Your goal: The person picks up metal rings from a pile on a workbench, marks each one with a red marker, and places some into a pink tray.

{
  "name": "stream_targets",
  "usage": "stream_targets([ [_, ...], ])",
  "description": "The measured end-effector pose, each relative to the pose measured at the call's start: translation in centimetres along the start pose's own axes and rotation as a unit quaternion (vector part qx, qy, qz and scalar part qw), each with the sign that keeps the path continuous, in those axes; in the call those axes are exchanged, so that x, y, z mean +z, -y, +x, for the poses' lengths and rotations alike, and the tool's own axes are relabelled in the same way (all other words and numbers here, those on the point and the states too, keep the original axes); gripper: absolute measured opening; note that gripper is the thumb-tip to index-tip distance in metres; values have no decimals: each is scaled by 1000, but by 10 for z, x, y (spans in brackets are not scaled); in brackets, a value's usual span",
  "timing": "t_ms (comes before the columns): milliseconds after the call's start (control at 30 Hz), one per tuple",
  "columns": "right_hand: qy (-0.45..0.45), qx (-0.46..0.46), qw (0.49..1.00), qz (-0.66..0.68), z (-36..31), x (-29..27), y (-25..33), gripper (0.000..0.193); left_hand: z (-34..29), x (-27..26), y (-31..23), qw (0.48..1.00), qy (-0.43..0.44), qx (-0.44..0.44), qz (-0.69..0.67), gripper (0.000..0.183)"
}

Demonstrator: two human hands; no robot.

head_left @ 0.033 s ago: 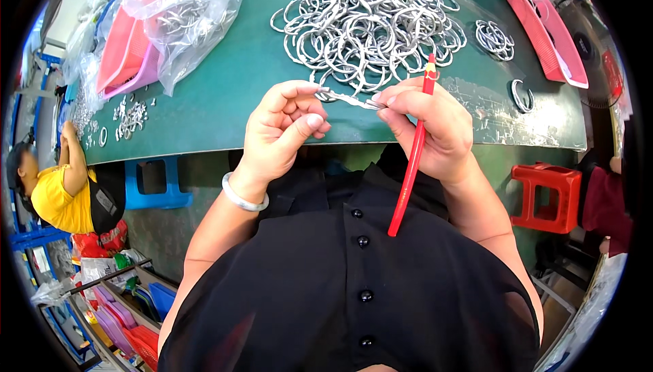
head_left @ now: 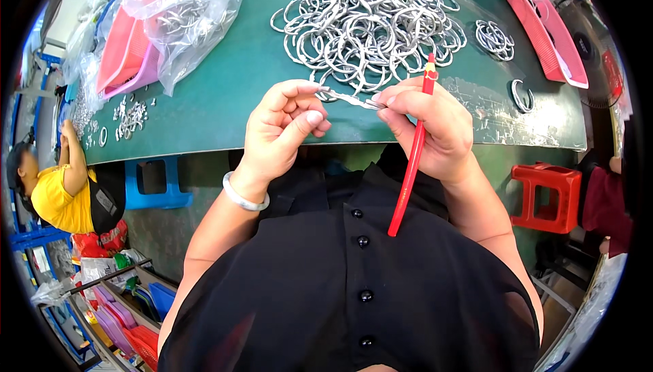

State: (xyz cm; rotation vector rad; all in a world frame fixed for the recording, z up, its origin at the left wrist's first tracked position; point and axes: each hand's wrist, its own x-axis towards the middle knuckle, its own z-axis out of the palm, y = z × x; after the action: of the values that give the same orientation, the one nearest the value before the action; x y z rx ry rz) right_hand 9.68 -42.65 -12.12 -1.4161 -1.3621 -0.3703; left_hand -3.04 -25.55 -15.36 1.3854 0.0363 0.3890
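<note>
A silver open bangle (head_left: 352,99), seen nearly edge-on, spans the gap between my hands just above the table's near edge. Its left end meets the index fingertip of my left hand (head_left: 280,126), whose fingers are curled and whose thumb sits lower, apart from the bangle. My right hand (head_left: 441,124) pinches the other end between thumb and fingers. A red pencil (head_left: 411,175) also rests in that right hand, slanting with its yellow-banded tip up and its lower end over my black shirt. Beyond both hands lies a large heap of similar silver bangles (head_left: 371,28).
On the green table (head_left: 224,117) are a small bangle pile (head_left: 494,40), a separate bangle (head_left: 522,96), a pink basket (head_left: 544,32), a clear bag (head_left: 204,25) over pink trays, and small metal pieces (head_left: 130,119). Blue (head_left: 158,183) and red stools (head_left: 546,197) stand below. Another person (head_left: 61,195) works far left.
</note>
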Motion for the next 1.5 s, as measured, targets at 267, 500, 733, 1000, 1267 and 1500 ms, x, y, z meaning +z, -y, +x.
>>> stream_targets([
  [267, 39, -43, 998, -19, 4, -4, 1, 26, 4, 4, 4, 1000, -15, -7, -25, 17],
  [500, 42, -58, 997, 1, 12, -6, 7, 23, 5, 7, 9, 999, -15, -3, -47, 13],
  [733, 73, -84, 994, 3, 22, -9, 14, 26, 6, 7, 11, 998, 1, 29, -49, 13],
  [1000, 71, -78, 994, -1, 18, -11, 11, 25, 4, 7, 14, 998, 5, 56, -17, 14],
  [1267, 16, 41, 998, 41, -1, -13, -6, 22, 5, 14, -10, 918, 15, 242, 314, 17],
  [1500, -5, 100, 992, 82, -11, -12, -19, 21, 6, 21, -15, 851, 32, 324, 411, 18],
])
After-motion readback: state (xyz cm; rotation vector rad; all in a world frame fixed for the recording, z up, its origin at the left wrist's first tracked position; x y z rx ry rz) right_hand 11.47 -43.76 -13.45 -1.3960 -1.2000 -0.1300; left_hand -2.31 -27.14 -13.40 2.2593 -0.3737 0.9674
